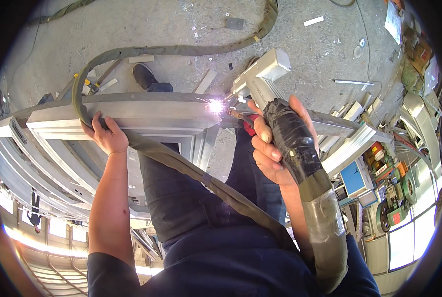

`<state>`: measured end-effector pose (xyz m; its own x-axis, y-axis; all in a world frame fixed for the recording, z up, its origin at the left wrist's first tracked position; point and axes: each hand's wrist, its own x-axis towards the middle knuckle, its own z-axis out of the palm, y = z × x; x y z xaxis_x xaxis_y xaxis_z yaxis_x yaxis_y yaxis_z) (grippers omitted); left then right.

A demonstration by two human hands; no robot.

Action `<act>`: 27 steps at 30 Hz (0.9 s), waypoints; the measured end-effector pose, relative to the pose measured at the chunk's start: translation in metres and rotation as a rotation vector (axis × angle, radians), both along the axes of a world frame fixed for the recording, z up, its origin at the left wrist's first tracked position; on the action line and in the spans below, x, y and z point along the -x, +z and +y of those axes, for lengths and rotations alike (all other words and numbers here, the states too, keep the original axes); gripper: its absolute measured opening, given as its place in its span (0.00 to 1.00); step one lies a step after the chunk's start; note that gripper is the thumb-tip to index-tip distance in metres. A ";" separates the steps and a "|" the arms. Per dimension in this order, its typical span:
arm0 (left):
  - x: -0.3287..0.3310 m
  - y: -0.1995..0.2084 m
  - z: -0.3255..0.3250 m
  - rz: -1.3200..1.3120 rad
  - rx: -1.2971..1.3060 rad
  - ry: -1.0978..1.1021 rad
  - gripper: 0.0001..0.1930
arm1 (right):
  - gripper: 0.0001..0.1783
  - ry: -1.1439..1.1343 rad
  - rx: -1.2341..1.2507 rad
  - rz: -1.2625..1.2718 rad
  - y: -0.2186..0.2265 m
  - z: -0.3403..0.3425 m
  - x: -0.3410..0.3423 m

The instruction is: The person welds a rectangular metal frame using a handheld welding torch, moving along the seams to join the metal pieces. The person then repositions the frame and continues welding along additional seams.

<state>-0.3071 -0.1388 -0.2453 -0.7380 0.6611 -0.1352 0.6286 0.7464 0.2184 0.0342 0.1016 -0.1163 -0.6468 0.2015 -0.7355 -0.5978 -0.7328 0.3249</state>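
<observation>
My right hand (pixel 275 148) grips the handheld welding gun (pixel 265 81), its fingers wrapped round the black-taped handle. The gun's silver head points up and its copper nozzle tip (pixel 234 113) points left. Beside the tip, a bright white-violet welding spark (pixel 216 106) glows at the right end of a grey metal frame (pixel 146 110) with stepped mouldings. My left hand (pixel 108 136) is closed over an olive fabric-sleeved hose (pixel 169 161) at the frame's left part. The hose loops from the floor under that hand and runs across my lap toward my right arm.
Stacked metal frames (pixel 43 166) lie to the left. Metal profiles (pixel 354 143) and a green machine (pixel 396 213) stand to the right. Metal strips (pixel 206 81) and scraps litter the concrete floor (pixel 181 29). Far off at the lower left is another person (pixel 34 208).
</observation>
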 end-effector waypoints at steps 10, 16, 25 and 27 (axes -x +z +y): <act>0.002 -0.001 -0.001 0.005 0.002 -0.013 0.20 | 0.43 -0.039 -0.039 -0.059 0.001 0.004 -0.001; 0.002 0.000 -0.002 -0.001 -0.002 -0.018 0.21 | 0.44 -0.066 -0.035 -0.054 -0.002 0.003 -0.001; 0.003 -0.002 -0.004 0.018 -0.008 -0.035 0.20 | 0.43 -0.075 -0.019 -0.050 -0.004 0.001 -0.001; 0.003 -0.002 -0.004 0.016 -0.007 -0.035 0.20 | 0.43 -0.073 -0.017 -0.044 -0.004 0.001 -0.001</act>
<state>-0.3101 -0.1428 -0.2470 -0.7163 0.6876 -0.1185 0.6579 0.7222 0.2135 0.0355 0.1023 -0.1206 -0.5968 0.2602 -0.7590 -0.6636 -0.6918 0.2847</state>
